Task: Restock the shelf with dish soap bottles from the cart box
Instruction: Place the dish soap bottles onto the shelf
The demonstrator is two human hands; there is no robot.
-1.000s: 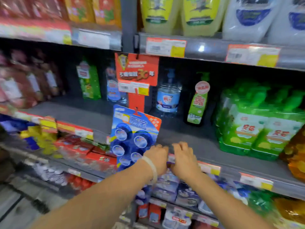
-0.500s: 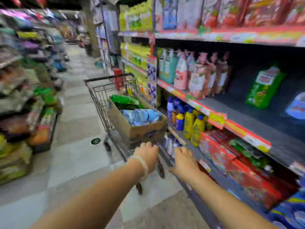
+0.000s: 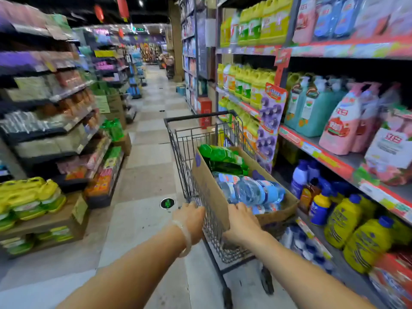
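A wire shopping cart (image 3: 178, 139) stands in the aisle beside the right-hand shelf (image 3: 330, 157). In it sits a cardboard box (image 3: 209, 186) holding clear blue dish soap bottles (image 3: 252, 190) at the near end and green packs (image 3: 220, 155) at the far end. My left hand (image 3: 189, 221), a pale bracelet on its wrist, curls its fingers over the near left rim of the cart. My right hand (image 3: 240, 224) curls its fingers over the box's near edge.
Yellow bottles (image 3: 343, 221) with blue caps fill the low right shelf; pink and teal jugs (image 3: 341, 123) stand above. Stacked yellow-green packs on boxes (image 3: 29, 201) sit at the left. Tiled aisle floor (image 3: 147, 179) runs ahead, left of the cart.
My view swung from the shelf front to the aisle. Both hands left the shelf edge, reached the cart and now hold its near rim and the box edge.
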